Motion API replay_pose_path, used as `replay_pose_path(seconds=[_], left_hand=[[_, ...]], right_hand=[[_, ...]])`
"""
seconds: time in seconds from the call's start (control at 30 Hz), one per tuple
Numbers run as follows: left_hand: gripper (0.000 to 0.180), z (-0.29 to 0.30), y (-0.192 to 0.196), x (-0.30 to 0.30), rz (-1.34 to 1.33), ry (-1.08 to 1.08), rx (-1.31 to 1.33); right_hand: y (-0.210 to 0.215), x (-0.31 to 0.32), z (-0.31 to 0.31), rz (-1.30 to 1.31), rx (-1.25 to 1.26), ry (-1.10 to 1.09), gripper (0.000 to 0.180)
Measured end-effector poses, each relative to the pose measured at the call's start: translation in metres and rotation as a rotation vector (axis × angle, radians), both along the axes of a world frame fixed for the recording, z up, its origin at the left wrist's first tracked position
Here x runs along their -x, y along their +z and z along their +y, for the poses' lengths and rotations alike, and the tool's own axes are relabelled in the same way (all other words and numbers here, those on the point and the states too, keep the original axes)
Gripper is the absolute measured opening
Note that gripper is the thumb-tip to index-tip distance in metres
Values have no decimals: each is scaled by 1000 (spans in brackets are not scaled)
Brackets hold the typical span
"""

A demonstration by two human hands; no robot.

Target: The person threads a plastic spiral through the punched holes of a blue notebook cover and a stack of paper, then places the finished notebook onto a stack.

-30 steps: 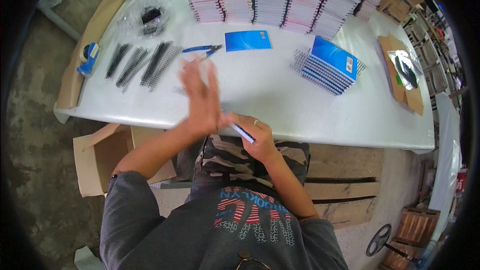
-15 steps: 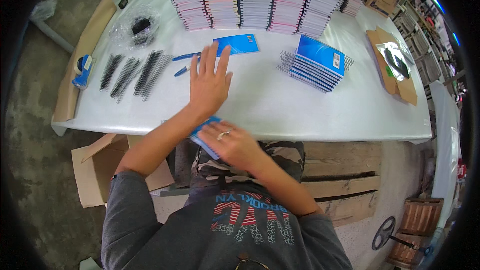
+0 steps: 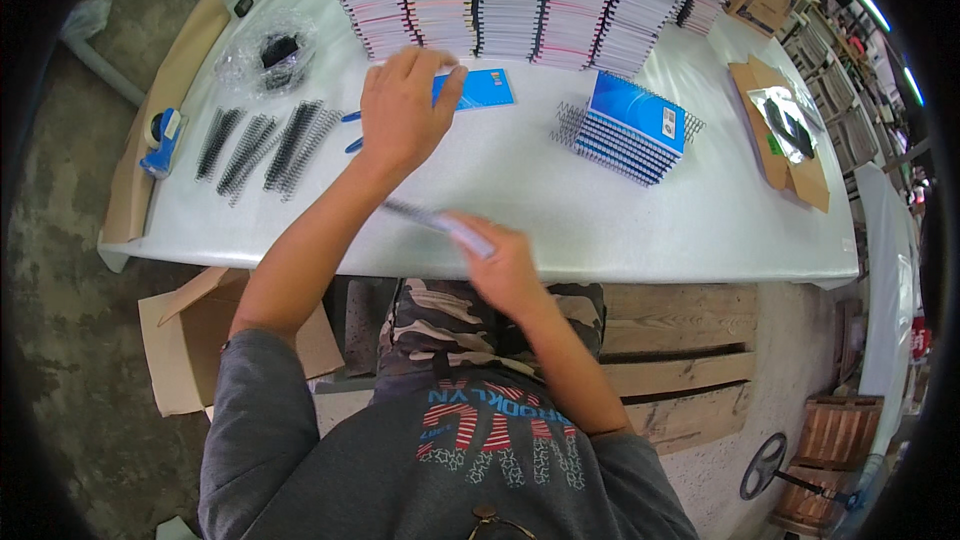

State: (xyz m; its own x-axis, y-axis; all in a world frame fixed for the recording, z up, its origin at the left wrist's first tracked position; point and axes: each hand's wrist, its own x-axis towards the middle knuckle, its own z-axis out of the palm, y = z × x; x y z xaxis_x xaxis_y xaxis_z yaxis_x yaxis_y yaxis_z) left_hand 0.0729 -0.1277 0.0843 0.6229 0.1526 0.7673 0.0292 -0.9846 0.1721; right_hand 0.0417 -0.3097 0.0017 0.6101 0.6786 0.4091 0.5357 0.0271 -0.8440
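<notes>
My right hand (image 3: 505,265) grips a small spiral notebook (image 3: 474,237) above the table's near edge. The notebook is turned almost edge-on and blurred, and a dark coil (image 3: 412,211) stretches out from it toward the left. My left hand (image 3: 408,110) is raised over the table's middle with bent fingers, its thumb apart, and nothing visible in it. Beyond that hand lies a flat blue notebook or cover (image 3: 487,89), partly hidden by it. Two blue pens (image 3: 354,145) poke out on the hand's left side, their other ends covered.
Loose black coils (image 3: 290,152) lie at left, near a tape dispenser (image 3: 161,143) and a clear plastic bag (image 3: 265,52). Tall stacks of bound books (image 3: 510,0) line the back. At right stand stacked blue notebooks (image 3: 634,130) and flattened cardboard (image 3: 775,130).
My right hand has lifted the notebook up and to the right, turning it from cover-up to edge-on. My left hand has moved slightly farther away, its straight fingers now bent.
</notes>
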Motion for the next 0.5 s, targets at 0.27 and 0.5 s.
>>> replay_pose_path(seconds=[0.27,0.5], left_hand=[[40,-20,-47,34,378,-295,59],[34,-23,-51,35,171,-340,129]], right_hand=[[-12,-35,-17,541,-59,60,26],[-15,-40,-21,630,-39,95,30]])
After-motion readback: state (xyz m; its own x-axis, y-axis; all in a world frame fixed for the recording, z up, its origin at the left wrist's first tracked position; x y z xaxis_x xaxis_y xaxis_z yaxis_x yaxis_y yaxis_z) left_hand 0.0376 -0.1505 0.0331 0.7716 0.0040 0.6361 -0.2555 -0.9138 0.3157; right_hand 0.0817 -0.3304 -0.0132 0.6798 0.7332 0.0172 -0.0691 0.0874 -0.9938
